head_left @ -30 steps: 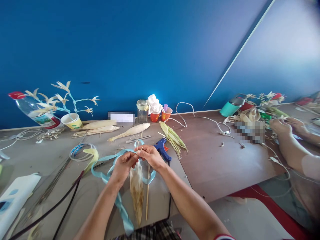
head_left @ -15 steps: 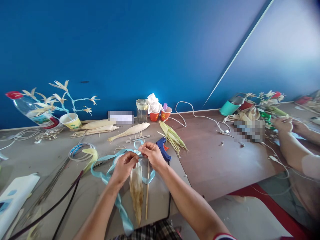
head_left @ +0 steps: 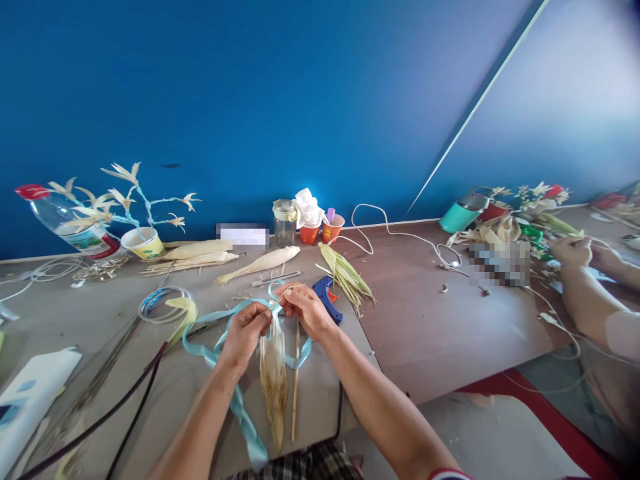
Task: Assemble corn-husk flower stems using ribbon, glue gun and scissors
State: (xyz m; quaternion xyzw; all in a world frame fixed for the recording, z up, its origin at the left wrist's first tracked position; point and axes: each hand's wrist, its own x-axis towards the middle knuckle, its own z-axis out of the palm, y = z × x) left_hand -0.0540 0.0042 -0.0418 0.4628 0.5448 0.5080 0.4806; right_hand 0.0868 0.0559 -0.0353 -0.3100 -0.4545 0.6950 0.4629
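My left hand (head_left: 247, 333) and my right hand (head_left: 305, 310) meet over the near part of the table, both in a pinch. A thin straw-coloured strip (head_left: 281, 297) runs between their fingertips. Just beneath it is the pale upper end of a dried corn husk (head_left: 273, 387), whose brown, pointed end reaches toward me. Light blue ribbon (head_left: 245, 427) loops around and behind the hands and trails down to the table's front edge. Beside the husk lies a thin stick (head_left: 295, 393). The fingers partly hide where strip, husk and ribbon meet.
Right of my hand lies a blue glue gun (head_left: 327, 300), with green husks (head_left: 347, 273) behind. Farther back are pale husks (head_left: 260, 263), paper cups (head_left: 333, 229) and a glass jar (head_left: 285, 223). Husk flowers stand in a yellow cup (head_left: 145, 245). Another person's hands (head_left: 573, 252) work at far right.
The thin strip now shows stretched between my fingertips. My right-hand fingers have shifted slightly, and the husk's pale top is more visible. The view has moved a little.
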